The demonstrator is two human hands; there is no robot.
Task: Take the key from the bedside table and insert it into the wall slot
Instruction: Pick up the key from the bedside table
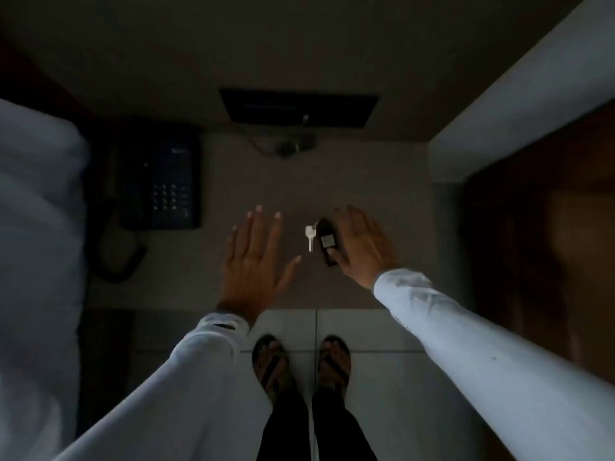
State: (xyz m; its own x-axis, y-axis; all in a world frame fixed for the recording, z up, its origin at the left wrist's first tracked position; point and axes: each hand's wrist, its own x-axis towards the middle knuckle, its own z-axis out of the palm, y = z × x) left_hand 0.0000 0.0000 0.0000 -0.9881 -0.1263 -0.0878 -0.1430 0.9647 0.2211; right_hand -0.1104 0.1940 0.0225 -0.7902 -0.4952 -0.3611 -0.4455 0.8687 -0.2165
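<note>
One key point(310, 236), pale and small, lies flat on the bedside table point(382, 201), joined to a dark tag point(327, 242) that rests just to its right; both sit nearer the front edge than the back. Right hand point(361, 242): palm down, fingers loosely spread and curved, touching or just beside the tag's right side; it has not closed on anything. Left hand point(256, 257): flat and open, fingers spread wide, thumb tip pointing toward the key but apart from it; it holds nothing, and whether it touches the table cannot be told.

Progress, as judged: the task is at its start. The key is not yet lifted, and both the carry and the insertion remain. A dark panel point(299, 109) is mounted on the wall beyond the table's back edge; whether it contains the slot cannot be told in this dim light.

Open room: the middle of the table around the key is bare. A telephone point(159, 181) fills the left side, its cord trailing toward the front left corner. A small unclear object point(289, 146) lies at the back edge. A pale wall corner point(515, 104) borders the right edge, and bedding point(36, 227) lies beyond the left edge.
</note>
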